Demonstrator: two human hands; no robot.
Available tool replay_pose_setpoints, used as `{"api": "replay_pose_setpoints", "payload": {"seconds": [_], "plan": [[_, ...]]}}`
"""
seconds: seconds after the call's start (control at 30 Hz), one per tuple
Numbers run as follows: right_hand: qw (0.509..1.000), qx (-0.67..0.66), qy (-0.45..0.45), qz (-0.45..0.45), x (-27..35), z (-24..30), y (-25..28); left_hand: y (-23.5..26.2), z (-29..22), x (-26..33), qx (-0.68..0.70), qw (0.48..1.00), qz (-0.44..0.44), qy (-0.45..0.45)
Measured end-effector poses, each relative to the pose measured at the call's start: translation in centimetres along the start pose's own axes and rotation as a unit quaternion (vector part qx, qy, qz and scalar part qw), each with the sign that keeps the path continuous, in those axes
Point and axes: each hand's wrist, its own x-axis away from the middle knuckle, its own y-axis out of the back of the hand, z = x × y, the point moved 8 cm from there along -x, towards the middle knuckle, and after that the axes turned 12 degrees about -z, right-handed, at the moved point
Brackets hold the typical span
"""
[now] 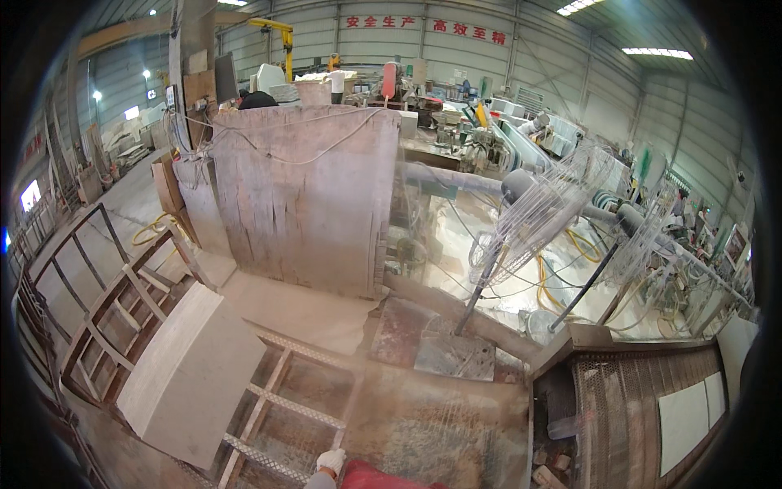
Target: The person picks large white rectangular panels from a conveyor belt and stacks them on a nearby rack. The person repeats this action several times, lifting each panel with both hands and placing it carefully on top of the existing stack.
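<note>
My left hand [331, 462], in a whitish glove with a grey sleeve behind it, is at the lower edge. Its fingers look curled around the near end of a bar of the metal rack frame [308, 414], whose perforated crossbars run up and to the left. Against this rack leans a thick pale stone slab [195, 371], left of the hand. Red cloth [383, 477] shows just right of the hand. My right hand is out of view.
A tall worn board [301, 204] stands ahead. At right is a slatted bench [619, 407] with pale flat pieces [688, 420]. Rusty railings [106, 301] line the left. A grey pipe [456, 178] and wire bundles [554, 204] cross beyond, over wet-looking floor with yellow hoses [544, 285].
</note>
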Motion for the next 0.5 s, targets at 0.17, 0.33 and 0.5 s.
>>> {"api": "replay_pose_setpoints", "payload": {"seconds": [0.17, 0.33, 0.5], "plan": [[0.998, 0.009, -0.003, -0.06, 2.4, 2.0, -0.1, 0.3, -1.7, 0.8, -0.043, 0.99, -0.013, -0.135], [0.992, -0.098, -0.068, -0.045, 6.4, 3.9, -1.9, -0.6, -1.1, 0.1, -0.064, 0.983, -0.008, -0.17], [0.989, -0.125, -0.072, -0.007, 7.4, 4.9, -3.0, -0.9, -1.4, -0.4, -0.03, 0.99, 0.004, -0.135]]}}
